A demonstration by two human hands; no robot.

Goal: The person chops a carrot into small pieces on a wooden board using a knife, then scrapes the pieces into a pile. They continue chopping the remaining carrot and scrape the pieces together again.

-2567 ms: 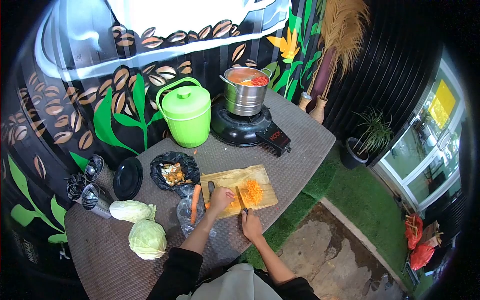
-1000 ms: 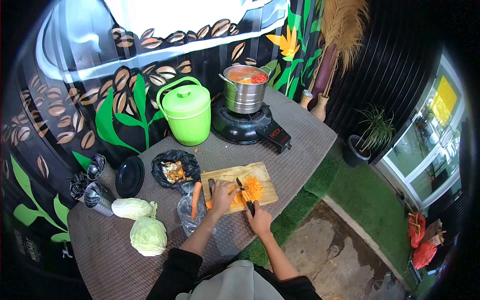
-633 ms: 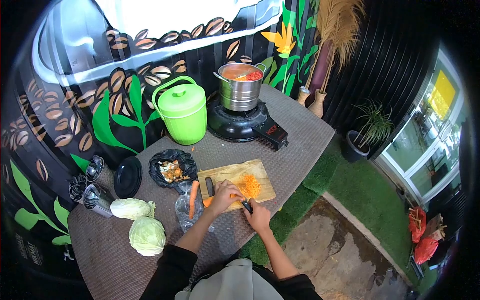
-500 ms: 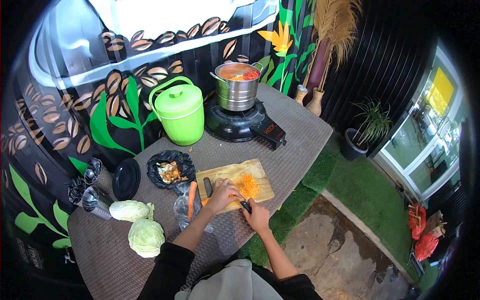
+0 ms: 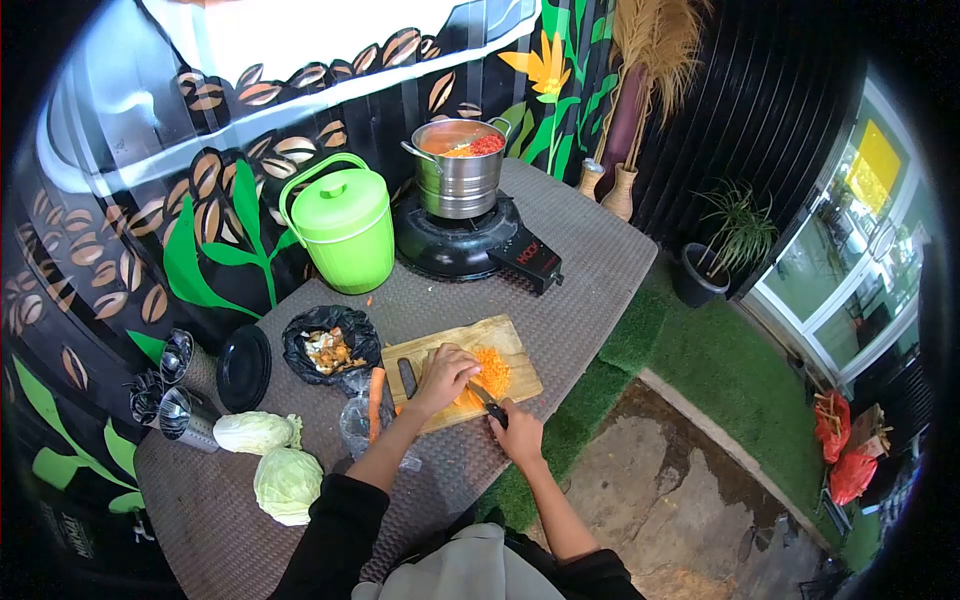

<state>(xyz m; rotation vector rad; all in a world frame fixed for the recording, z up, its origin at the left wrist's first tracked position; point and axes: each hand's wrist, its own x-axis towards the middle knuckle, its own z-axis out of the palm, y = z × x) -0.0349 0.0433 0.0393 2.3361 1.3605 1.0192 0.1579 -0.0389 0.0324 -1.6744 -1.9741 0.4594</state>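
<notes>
A knife (image 5: 488, 400) with a black handle is gripped in my right hand (image 5: 519, 434), its blade angled over the wooden cutting board (image 5: 432, 344). My left hand (image 5: 446, 378) is closed at the blade's tip, its fingers pressed down on orange carrot pieces (image 5: 466, 399) that it partly hides. Beyond the blade lies a heap of finely chopped carrot (image 5: 491, 371). The board's dark handle slot (image 5: 407, 377) shows left of my left hand. A whole carrot (image 5: 376, 403) rests on a clear plastic bag (image 5: 355, 425) beside the board.
A black bag of peelings (image 5: 333, 345), a cabbage (image 5: 288, 485) and a longer cabbage (image 5: 256, 432) sit to the left. Steel cutlery holders (image 5: 190, 415) and black plates (image 5: 243, 364) stand behind. A lidded green bucket (image 5: 345, 230) and a steel pot (image 5: 457, 180) on a black stove (image 5: 450, 240) are farther back.
The knife's blade now shows more clearly beside my left fingers. My right hand has shifted slightly and the blade has tilted. The whole view has moved a little.
</notes>
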